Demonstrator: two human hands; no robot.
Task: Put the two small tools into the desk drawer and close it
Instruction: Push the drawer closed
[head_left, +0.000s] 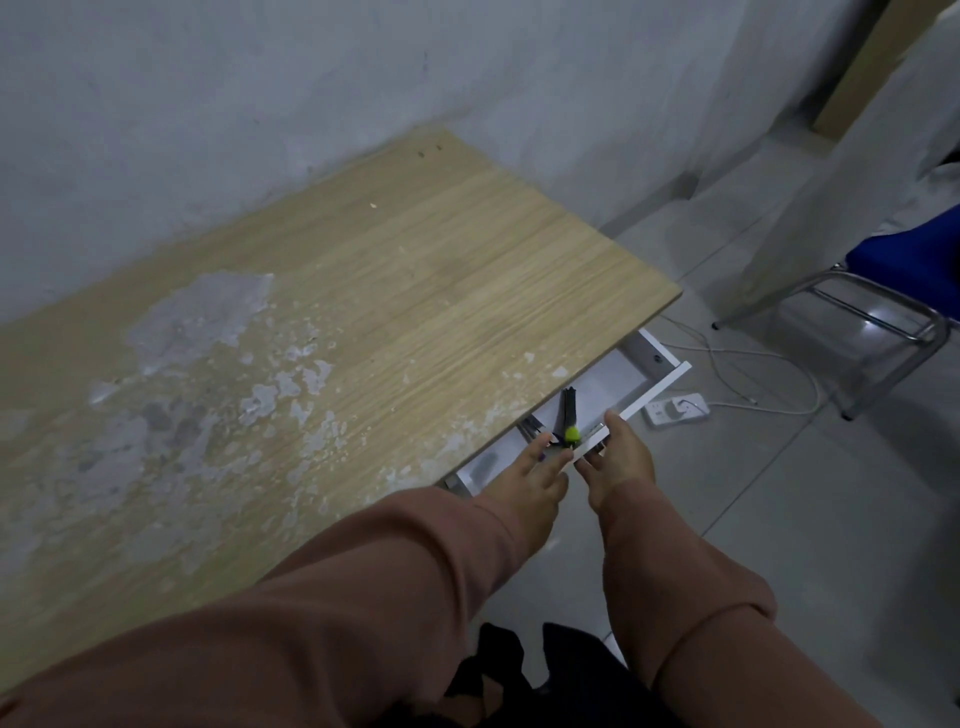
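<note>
The white desk drawer (655, 391) stands pulled out from under the right edge of the wooden desk (363, 312). Inside it lies a dark tool with a yellow-green spot (569, 410). A second, metallic tool (531, 429) shows partly beneath the desk edge. My left hand (535, 480) reaches into the drawer with fingertips next to the dark tool. My right hand (621, 462) rests on the drawer's front panel near its handle, fingers over the edge. Whether the left hand still holds a tool is hard to tell.
The desk top carries large patches of worn, peeling surface (197, 322). On the tiled floor to the right lie a white power strip (675, 409) with cables, and a chair with a metal frame and blue seat (893, 312). A grey wall (260, 104) runs behind the desk.
</note>
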